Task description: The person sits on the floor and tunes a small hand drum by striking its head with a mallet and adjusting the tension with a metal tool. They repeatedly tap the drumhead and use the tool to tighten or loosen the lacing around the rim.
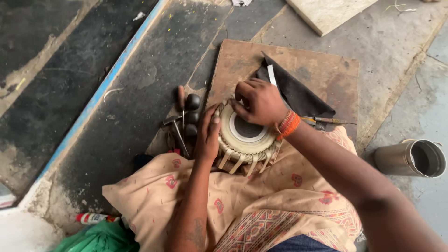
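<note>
Board (326, 70) under half-hidden drum (247, 135)

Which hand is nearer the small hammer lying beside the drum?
Left. The left hand rests on the drum's left rim, just right of the hammer. The right hand is on the drum's far rim, farther away.

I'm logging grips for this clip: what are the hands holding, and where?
Both grip the small drum: left hand on its left side, right hand on the far rim.

Hammer (177, 130) and black stones (192, 115) crowd the drum's (246, 137) left; wooden board (326, 74) beyond lies open
</note>
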